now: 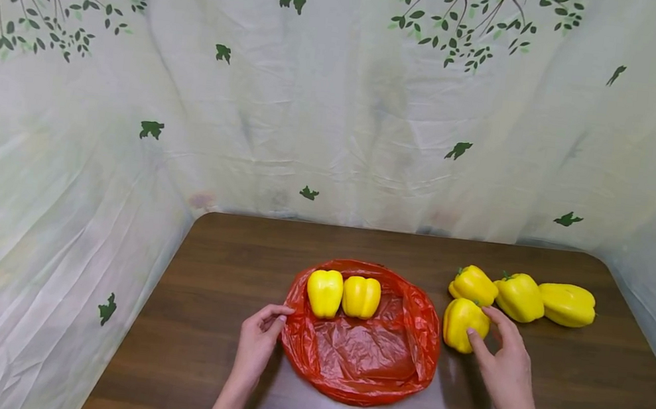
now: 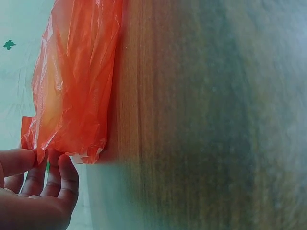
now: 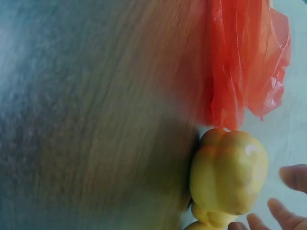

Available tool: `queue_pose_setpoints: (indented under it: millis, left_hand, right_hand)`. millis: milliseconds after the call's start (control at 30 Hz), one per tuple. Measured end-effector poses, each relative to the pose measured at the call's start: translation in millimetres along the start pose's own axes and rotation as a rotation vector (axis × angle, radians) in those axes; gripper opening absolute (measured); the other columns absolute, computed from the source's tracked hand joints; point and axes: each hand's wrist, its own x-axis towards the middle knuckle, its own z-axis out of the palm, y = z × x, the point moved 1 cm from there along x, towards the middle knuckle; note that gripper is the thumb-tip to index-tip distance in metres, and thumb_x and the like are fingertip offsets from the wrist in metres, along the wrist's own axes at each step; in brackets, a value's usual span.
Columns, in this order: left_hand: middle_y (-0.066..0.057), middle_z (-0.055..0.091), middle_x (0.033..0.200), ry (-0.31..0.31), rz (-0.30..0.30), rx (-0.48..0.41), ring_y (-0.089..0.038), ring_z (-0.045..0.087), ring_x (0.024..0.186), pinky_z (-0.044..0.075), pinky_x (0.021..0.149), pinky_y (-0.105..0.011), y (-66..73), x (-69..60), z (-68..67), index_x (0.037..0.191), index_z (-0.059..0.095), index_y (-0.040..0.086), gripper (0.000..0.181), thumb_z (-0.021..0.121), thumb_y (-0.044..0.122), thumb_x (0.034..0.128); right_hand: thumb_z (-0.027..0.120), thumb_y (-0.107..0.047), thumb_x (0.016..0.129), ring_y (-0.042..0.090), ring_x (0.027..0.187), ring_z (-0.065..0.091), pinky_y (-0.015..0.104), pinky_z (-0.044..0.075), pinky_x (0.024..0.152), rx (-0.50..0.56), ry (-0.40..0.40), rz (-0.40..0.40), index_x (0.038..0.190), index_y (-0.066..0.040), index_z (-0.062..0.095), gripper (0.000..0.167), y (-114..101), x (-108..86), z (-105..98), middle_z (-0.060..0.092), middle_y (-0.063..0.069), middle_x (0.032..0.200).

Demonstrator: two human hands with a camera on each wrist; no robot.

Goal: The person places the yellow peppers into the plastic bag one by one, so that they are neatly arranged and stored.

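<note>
A red plastic bag lies spread with its mouth facing up, its rim folded round. Inside, toward the far left, sit two yellow bell peppers, one left and one right. My left hand pinches the bag's left rim between thumb and fingers, as the left wrist view also shows. At the right, my right hand reaches over a yellow bell pepper close to the bag. In the right wrist view its fingers are spread over this pepper, not closed round it.
Behind the nearest pepper, three more yellow bell peppers lie in a row at the back right of the brown wooden table. A pale leaf-patterned curtain hangs along the back and sides.
</note>
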Motion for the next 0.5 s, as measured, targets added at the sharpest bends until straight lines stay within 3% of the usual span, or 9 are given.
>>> queue_pose_setpoints:
  millis: [233, 500]
  left_hand:
    - [-0.016, 0.066, 0.104, 0.005, 0.017, 0.004, -0.020, 0.059, 0.081, 0.051, 0.068, -0.026, -2.3, 0.2, 0.8, 0.102, 0.072, 0.001, 0.018, 0.057, -0.005, 0.0945]
    - [-0.016, 0.066, 0.103, 0.006, 0.029, 0.004, -0.018, 0.059, 0.079, 0.050, 0.066, -0.026, -4.3, 1.1, 0.1, 0.102, 0.072, 0.000, 0.018, 0.057, -0.005, 0.0944]
  right_hand:
    - [0.066, -0.025, 0.095, 0.042, 0.124, 0.046, 0.060, 0.041, 0.096, -0.005, -0.048, 0.096, 0.139, 0.000, 0.047, 0.053, 8.3, 3.5, 0.3, 0.043, 0.025, 0.140]
    - [0.062, -0.041, 0.096, 0.045, 0.129, 0.042, 0.058, 0.040, 0.099, 0.070, -0.182, 0.205, 0.147, 0.004, 0.031, 0.075, 19.3, 11.0, 2.4, 0.037, 0.029, 0.146]
